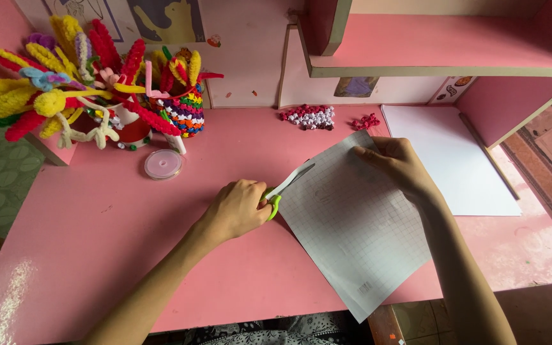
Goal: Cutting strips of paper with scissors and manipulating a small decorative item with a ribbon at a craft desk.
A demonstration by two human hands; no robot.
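A pink desk [161,268] carries a tilted sheet of grid paper [352,230]. The right hand [398,163] pinches the sheet's top edge. The left hand [241,207] is closed around green-handled scissors [287,187], blades at the paper's left edge.

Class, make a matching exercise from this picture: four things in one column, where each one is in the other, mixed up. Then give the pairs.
Things:
1. scissors
2. grid paper
3. small round pink tin
4. white sheet

Places:
A. flat on the desk at the right
B. in the left hand
C. in front of the fuzzy craft flowers
D. held at its top edge by the right hand

Pairs: 1-B, 2-D, 3-C, 4-A
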